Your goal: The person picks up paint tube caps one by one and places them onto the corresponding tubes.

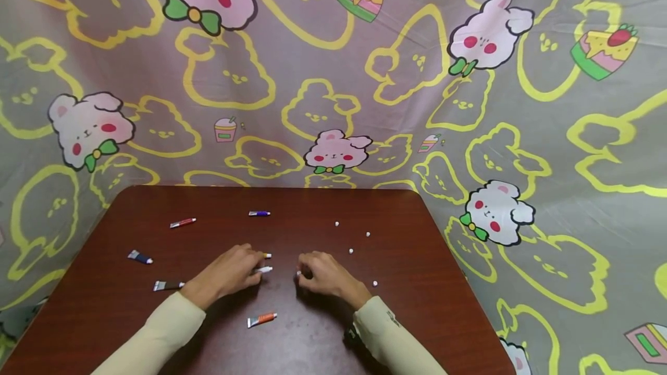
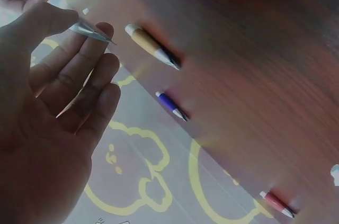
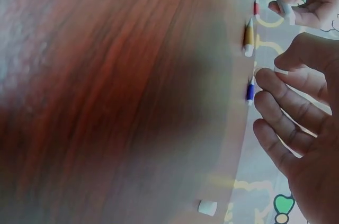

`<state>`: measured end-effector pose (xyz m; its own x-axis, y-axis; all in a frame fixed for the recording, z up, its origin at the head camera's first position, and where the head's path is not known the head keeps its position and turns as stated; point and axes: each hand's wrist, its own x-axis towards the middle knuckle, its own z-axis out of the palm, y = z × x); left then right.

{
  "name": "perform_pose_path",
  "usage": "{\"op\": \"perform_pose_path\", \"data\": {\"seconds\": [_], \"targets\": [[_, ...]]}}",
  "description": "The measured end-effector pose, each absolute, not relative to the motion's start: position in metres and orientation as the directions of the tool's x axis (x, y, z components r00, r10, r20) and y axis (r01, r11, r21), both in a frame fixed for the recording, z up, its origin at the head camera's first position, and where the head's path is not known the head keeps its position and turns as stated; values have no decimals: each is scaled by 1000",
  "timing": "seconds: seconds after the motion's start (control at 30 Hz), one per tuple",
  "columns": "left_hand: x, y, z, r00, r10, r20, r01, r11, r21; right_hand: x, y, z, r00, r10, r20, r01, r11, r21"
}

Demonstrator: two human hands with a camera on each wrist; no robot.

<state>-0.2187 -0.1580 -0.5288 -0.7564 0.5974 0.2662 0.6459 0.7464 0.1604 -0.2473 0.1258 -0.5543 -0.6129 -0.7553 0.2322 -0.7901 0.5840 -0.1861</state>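
My left hand (image 1: 226, 271) pinches a small white paint tube (image 1: 264, 269) between thumb and fingers, its tip pointing right. In the left wrist view the crimped end of this tube (image 2: 94, 30) shows by the fingertips. Facing it across a short gap, my right hand (image 1: 327, 274) pinches a tiny white cap (image 1: 299, 274), partly hidden by the thumb and forefinger in the right wrist view. A yellow paint tube (image 2: 145, 42) lies on the table just beyond my left hand. An orange paint tube (image 1: 262, 320) lies nearer to me.
Red (image 1: 183, 223), purple (image 1: 259, 213), dark blue (image 1: 140, 257) and black (image 1: 168, 285) paint tubes lie at the left and back of the brown table (image 1: 417, 328). Several white caps, one being this cap (image 1: 351, 251), are scattered at right. A patterned curtain (image 1: 333, 97) hangs behind.
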Motion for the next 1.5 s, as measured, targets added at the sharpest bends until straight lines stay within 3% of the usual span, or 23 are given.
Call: {"op": "perform_pose_path", "data": {"seconds": [0.23, 0.57, 0.8, 1.5], "targets": [[-217, -154, -526, -722, 616, 316, 679, 719, 149, -247, 124, -554, -650, -727, 220, -758, 602, -251], [-217, -147, -520, -707, 626, 330, 691, 710, 133, -247, 121, -552, -643, -719, 263, -765, 591, -255], [-216, -144, -517, -668, 644, 372, 725, 676, 132, -246, 120, -551, -616, -726, 305, -787, 575, -222], [-216, -138, -513, -658, 660, 363, 731, 675, 99, -246, 117, -548, -549, -738, 392, -829, 538, -149]]}}
